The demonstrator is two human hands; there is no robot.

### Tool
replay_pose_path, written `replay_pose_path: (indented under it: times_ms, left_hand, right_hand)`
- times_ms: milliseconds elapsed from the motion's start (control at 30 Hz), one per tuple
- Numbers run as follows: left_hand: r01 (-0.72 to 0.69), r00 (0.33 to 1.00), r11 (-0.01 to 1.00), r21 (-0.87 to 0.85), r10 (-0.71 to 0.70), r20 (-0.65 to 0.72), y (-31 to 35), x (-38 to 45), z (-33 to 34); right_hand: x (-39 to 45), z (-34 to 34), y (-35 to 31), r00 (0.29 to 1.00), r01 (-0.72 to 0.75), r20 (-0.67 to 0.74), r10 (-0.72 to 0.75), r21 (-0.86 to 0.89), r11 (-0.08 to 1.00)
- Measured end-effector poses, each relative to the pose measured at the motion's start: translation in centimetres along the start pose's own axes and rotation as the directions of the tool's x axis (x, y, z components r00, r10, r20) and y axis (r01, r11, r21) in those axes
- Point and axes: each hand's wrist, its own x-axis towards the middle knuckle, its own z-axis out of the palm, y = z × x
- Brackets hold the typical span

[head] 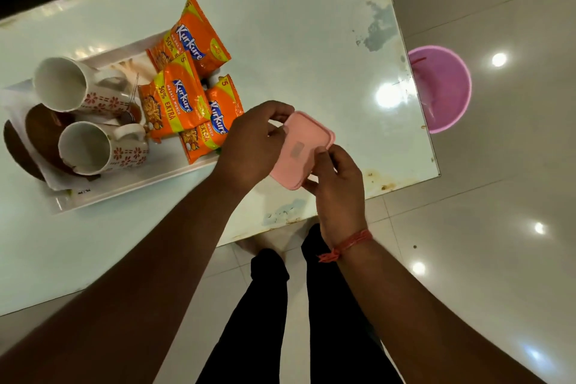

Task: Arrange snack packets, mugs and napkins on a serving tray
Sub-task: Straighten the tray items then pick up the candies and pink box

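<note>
Holding a flat pink box (304,150) between them, both hands work above the table's near right part, just off the right end of the serving tray (137,188). The left hand (252,146) curls its fingers over the box's upper left edge; the right hand (336,184) pinches its lower right corner with thumb and fingertips. The box's long axis runs on a slant, from lower left up to upper right, and its lid appears still on. What it contains cannot be told; it may hold napkins, judging by the task.

On the tray, which lies to the left of the hands, three orange snack packets (177,100) overlap at the right end, the nearest one just beside the left hand. Two white mugs (93,146) with red flower prints lie tipped on their sides at the left end, resting on brown saucers (40,131) and what looks like white paper.

The left hand is the nearer one to the tray, so any move onto it probably goes leftward past the packets. A pink bucket (442,87) stands on the floor beyond the table's right edge.
</note>
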Motion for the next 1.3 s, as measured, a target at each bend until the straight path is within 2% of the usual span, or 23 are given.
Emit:
replay_pose_path:
  times_ms: [67, 133, 300, 433, 567, 700, 833, 900, 1000, 1133, 1200, 1300]
  left_hand:
    - [-0.079, 0.997, 0.992, 0.102, 0.080, -0.002, -0.2, -0.3, 0.6]
    - [-0.150, 0.988, 0.970, 0.191, 0.153, -0.001, -0.3, -0.6, 1.3]
    - [-0.263, 0.961, 0.881, 0.394, 0.275, 0.027, -1.1, -0.3, 2.9]
    - [-0.297, 0.950, 0.860, 0.416, 0.308, 0.040, -1.8, 0.2, 3.8]
    - [-0.300, 0.950, 0.859, 0.415, 0.307, 0.053, -3.0, 1.1, 4.8]
    - [-0.360, 0.933, 0.811, 0.461, 0.321, 0.165, -4.4, 0.8, 5.5]
    - [-0.400, 0.915, 0.772, 0.494, 0.366, 0.170, -5.3, 1.0, 5.8]
    - [-0.416, 0.906, 0.756, 0.505, 0.390, 0.162, -5.3, 1.2, 5.8]
    - [-0.418, 0.906, 0.763, 0.493, 0.391, 0.162, -5.2, 1.2, 5.7]
    - [-0.346, 0.936, 0.832, 0.434, 0.336, 0.104, -4.0, 0.2, 5.5]
    - [-0.266, 0.959, 0.914, 0.305, 0.283, -0.012, -3.2, -1.1, 5.8]
    - [-0.115, 0.983, 0.991, 0.075, 0.124, -0.136, -2.1, -2.4, 6.6]
  right_hand:
    - [0.1, -0.2, 1.2, 0.997, 0.014, -0.073, -0.026, -0.158, 0.987]
    - [0.3, -0.4, 2.2, 0.990, -0.013, -0.142, -0.019, -0.227, 0.974]
    - [1.0, -0.2, 4.2, 0.969, 0.000, -0.239, -0.068, -0.272, 0.962]
    - [1.6, 0.1, 4.9, 0.950, 0.038, -0.291, -0.111, -0.245, 0.969]
    - [1.9, -0.1, 5.5, 0.957, 0.097, -0.225, -0.182, -0.343, 0.934]
    - [2.0, 0.0, 6.6, 0.937, 0.241, -0.096, -0.335, -0.515, 0.823]
    - [2.3, 0.5, 7.3, 0.925, 0.262, -0.059, -0.375, -0.617, 0.742]
    - [2.5, 0.6, 7.5, 0.922, 0.267, -0.060, -0.383, -0.618, 0.740]
    - [2.7, 0.7, 7.4, 0.940, 0.227, -0.068, -0.334, -0.605, 0.763]
    - [2.5, -0.1, 6.6, 0.959, 0.221, -0.059, -0.278, -0.464, 0.858]
    - [2.7, -0.7, 5.6, 0.958, 0.219, -0.070, -0.279, -0.448, 0.867]
    - [4.1, -1.0, 3.0, 0.963, 0.188, -0.107, -0.247, -0.391, 0.901]
